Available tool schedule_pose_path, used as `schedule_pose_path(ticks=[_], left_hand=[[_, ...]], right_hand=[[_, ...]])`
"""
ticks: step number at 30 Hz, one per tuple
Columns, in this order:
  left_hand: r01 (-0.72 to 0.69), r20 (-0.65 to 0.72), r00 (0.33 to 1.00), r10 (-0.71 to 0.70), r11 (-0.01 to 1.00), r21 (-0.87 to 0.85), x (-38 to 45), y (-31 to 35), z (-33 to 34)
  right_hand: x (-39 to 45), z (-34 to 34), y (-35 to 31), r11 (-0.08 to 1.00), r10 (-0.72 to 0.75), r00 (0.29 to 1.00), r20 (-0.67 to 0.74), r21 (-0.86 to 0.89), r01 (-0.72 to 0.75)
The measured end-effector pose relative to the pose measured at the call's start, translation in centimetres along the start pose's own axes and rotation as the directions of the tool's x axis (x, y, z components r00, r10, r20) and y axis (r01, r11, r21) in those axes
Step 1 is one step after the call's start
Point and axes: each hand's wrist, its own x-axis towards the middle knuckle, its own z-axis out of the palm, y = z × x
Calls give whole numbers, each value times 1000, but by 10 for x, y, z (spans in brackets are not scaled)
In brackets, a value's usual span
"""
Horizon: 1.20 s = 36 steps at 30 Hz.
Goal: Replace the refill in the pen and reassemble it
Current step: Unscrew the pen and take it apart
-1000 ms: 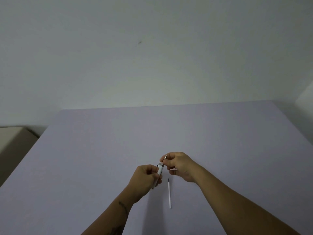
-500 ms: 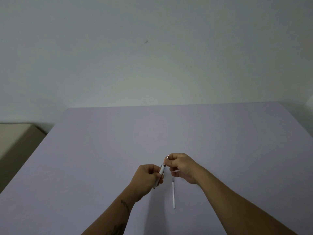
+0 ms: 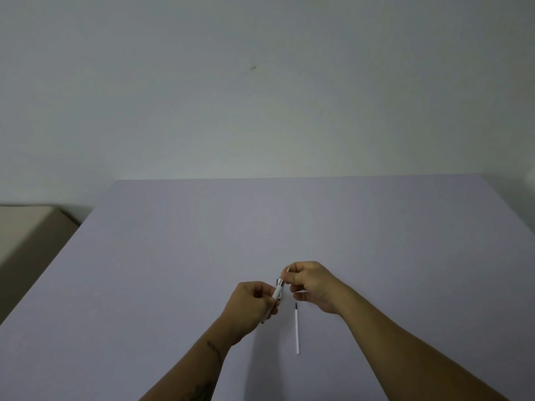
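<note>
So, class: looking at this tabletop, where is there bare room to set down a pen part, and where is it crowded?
The table is bare along its whole far half up to the wall, and on the wide stretches left of the left hand and right of the right hand. It is crowded only in the near middle, where both hands hold the pen and the loose refill lies between the forearms.

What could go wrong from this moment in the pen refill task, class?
1. The thin white refill lies loose on the lilac table beside the right hand's wrist; a forearm could roll it away.
2. The right hand pinches a small tip piece; it could slip.
3. The left hand hides much of the white pen barrel, hampering alignment.
</note>
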Motion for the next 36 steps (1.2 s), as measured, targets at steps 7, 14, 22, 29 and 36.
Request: schedule_pose_path(ticks=[7,14,22,29,36], left_hand=[[11,7,1000,-11,1000,-23,-1,1,3],[13,-13,1000,-14,999,-43,-1,1,2],[28,-20,999,-29,998,-53,-4,2,2],[34,-34,999,-36,998,-45,-6,-3,0],[31,-36,999,-32,999,-14,-6,-2,0]], right_hand=[[-6,-2,-3,997,14,998,65,79,-19],[-4,-1,0,1000,20,999,30,4,-20],[-3,3,1,1000,3,1000,31,-5,-3],[-6,5,2,1000,27,1000,15,1,-27],[-7,8,0,999,2,1000,-8,-35,-2]])
